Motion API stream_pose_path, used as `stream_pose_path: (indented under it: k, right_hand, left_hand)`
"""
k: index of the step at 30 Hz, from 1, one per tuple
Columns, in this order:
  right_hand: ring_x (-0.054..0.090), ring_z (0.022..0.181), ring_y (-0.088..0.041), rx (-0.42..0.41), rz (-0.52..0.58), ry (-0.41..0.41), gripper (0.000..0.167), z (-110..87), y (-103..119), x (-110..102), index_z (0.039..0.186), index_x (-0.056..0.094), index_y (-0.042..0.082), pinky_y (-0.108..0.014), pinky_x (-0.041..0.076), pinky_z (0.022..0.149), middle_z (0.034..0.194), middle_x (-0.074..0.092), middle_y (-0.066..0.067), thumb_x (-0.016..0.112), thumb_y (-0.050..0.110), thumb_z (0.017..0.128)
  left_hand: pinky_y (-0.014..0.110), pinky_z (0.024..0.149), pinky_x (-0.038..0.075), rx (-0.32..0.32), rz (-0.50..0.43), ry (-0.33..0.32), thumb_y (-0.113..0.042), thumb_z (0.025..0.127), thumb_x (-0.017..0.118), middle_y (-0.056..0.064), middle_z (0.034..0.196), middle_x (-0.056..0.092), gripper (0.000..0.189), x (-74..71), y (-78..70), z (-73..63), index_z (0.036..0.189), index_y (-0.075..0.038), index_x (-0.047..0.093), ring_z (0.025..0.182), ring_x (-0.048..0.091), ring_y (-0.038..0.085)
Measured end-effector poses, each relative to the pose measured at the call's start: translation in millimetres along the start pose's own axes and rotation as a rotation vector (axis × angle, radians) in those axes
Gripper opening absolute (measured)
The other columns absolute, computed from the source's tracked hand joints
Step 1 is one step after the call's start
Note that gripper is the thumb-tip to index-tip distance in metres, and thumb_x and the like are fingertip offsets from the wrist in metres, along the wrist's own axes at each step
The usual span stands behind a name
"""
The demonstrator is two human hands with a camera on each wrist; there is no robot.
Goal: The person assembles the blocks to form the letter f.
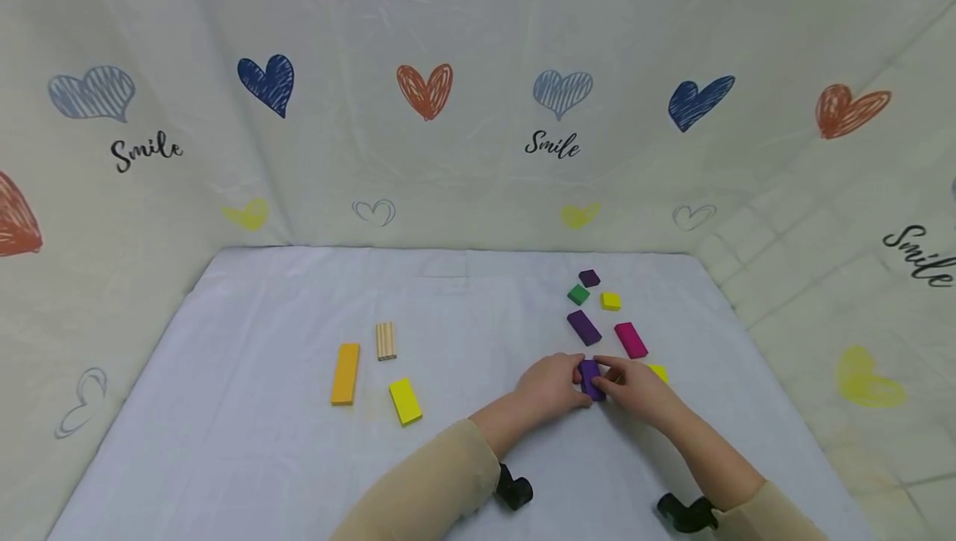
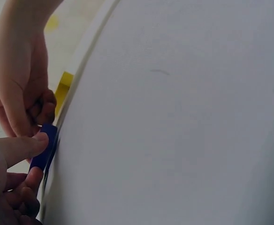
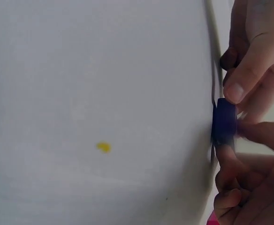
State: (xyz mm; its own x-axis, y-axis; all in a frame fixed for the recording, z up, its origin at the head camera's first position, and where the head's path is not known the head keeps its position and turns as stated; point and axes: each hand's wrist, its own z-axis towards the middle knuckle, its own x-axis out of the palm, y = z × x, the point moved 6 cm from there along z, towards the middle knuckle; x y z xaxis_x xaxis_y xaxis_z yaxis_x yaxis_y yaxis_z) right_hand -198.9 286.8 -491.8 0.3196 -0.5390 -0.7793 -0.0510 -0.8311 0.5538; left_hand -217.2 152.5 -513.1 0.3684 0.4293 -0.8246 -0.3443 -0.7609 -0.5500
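Observation:
A purple rectangular block (image 1: 592, 380) is between the two hands, low over the white cloth at right of centre. My left hand (image 1: 551, 385) pinches it from the left, thumb at the near end. From the other side my right hand (image 1: 641, 394) grips it with thumb and finger. In the left wrist view, my left hand (image 2: 8, 173) has its thumb on the block (image 2: 44, 149), with my right hand (image 2: 22, 84) just beyond. The right wrist view shows the block (image 3: 226, 117) between the left thumb and the right hand's (image 3: 252, 185) fingers. The other fingers are partly hidden.
Beyond the hands lie a purple block (image 1: 584, 328), a magenta block (image 1: 631, 340), a green block (image 1: 578, 294), a yellow block (image 1: 610, 301) and a dark purple block (image 1: 589, 278). A yellow block (image 1: 659, 372) is partly behind the right hand. Leftward are orange (image 1: 345, 374), striped wooden (image 1: 385, 341) and yellow (image 1: 406, 402) pieces.

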Motion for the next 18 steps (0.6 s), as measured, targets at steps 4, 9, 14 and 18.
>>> stream_pose_path:
  k: [4, 9, 14, 18]
  right_hand:
    - [0.055, 0.077, -0.017, -0.029, 0.018, -0.002, 0.049, -1.4, 7, 2, 0.137, 0.055, -0.001, -0.027, 0.049, 0.064, 0.091, 0.065, -0.003, 0.068, 0.021, 0.095]
    - [0.056, 0.078, -0.016, -0.062, 0.007, 0.008, 0.049, -1.2, 21, 8, 0.136, 0.057, 0.002, -0.026, 0.05, 0.068, 0.09, 0.066, 0.0, 0.069, 0.021, 0.094]
    - [0.054, 0.079, -0.015, -0.089, 0.027, 0.053, 0.05, 2.5, 35, 19, 0.138, 0.056, 0.004, -0.025, 0.05, 0.07, 0.087, 0.063, 0.003, 0.069, 0.02, 0.093]
    - [0.054, 0.079, -0.017, -0.124, 0.094, 0.116, 0.052, 6.0, 47, 31, 0.139, 0.055, 0.003, -0.025, 0.049, 0.069, 0.087, 0.062, 0.001, 0.07, 0.02, 0.092]
  left_hand:
    - [0.019, 0.064, 0.04, 0.002, 0.0, -0.004, -0.041, 0.081, 0.081, -0.014, 0.082, 0.051, 0.059, -2.0, 7.6, -2.7, 0.132, -0.018, 0.061, 0.074, 0.048, 0.004]
    - [0.02, 0.066, 0.041, 0.013, -0.006, -0.009, -0.038, 0.08, 0.083, -0.014, 0.083, 0.052, 0.066, -8.1, 20.9, -11.5, 0.137, -0.016, 0.058, 0.076, 0.049, 0.004]
    - [0.021, 0.073, 0.044, 0.04, 0.001, -0.024, -0.037, 0.08, 0.083, -0.014, 0.084, 0.052, 0.068, -15.7, 39.0, -22.6, 0.139, -0.013, 0.057, 0.08, 0.049, 0.004]
    - [0.023, 0.08, 0.046, 0.052, 0.014, -0.021, -0.036, 0.08, 0.082, -0.013, 0.086, 0.054, 0.068, -24.8, 53.9, -36.2, 0.139, -0.012, 0.057, 0.084, 0.05, 0.006]
